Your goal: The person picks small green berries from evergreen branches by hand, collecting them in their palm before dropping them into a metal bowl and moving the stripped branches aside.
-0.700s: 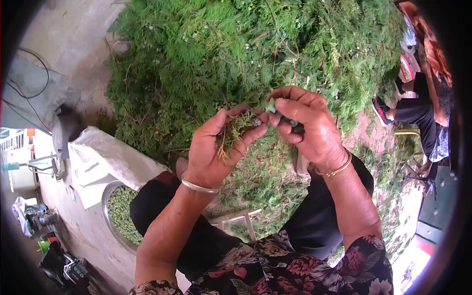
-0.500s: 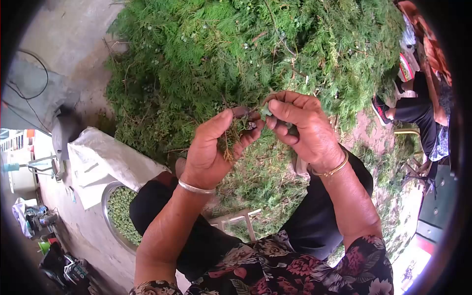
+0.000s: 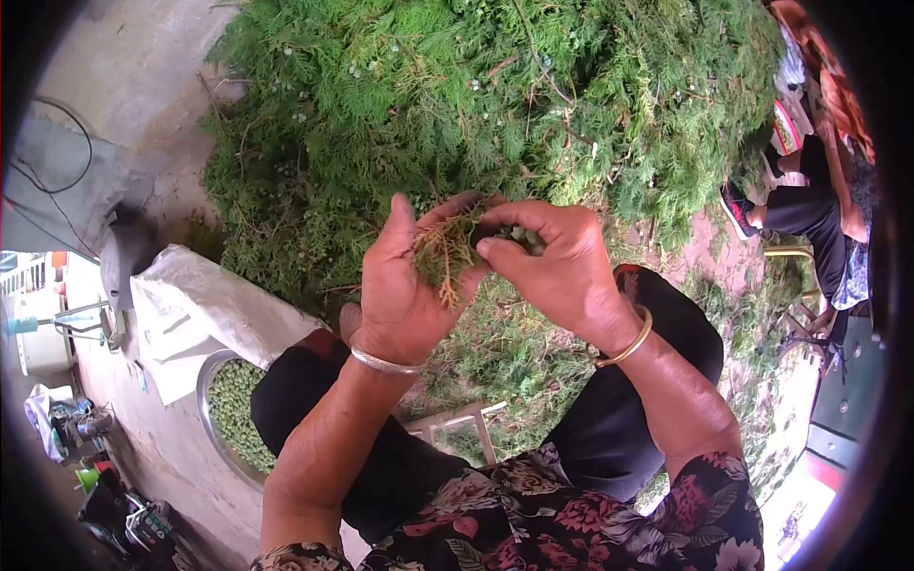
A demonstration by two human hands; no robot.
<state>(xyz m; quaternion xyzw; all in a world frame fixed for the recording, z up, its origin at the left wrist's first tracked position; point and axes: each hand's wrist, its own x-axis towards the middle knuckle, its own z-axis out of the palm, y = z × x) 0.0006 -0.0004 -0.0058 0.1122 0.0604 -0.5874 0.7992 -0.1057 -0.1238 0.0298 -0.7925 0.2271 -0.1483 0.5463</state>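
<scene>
In my left hand (image 3: 405, 285) lies a small evergreen sprig (image 3: 440, 255) with some browned tips; the thumb stands up and the fingers curl behind it. My right hand (image 3: 557, 262) is closed, its thumb and forefinger pinched at the sprig's right side. Small pale green cones (image 3: 522, 236) show under its fingers, partly hidden. Beyond both hands rises a big heap of green evergreen branches (image 3: 381, 114) with more pale cones among them.
A metal basin (image 3: 205, 400) of green cones stands on the floor at left, beside a white sack (image 3: 205, 305). Loose clippings and a wooden frame (image 3: 481, 433) lie between my knees. Another person (image 3: 809, 219) sits at the right.
My right hand has moved left and down, from holding a green cone apart to pinching at the sprig. The left hand has turned its palm more upward, showing more of the sprig.
</scene>
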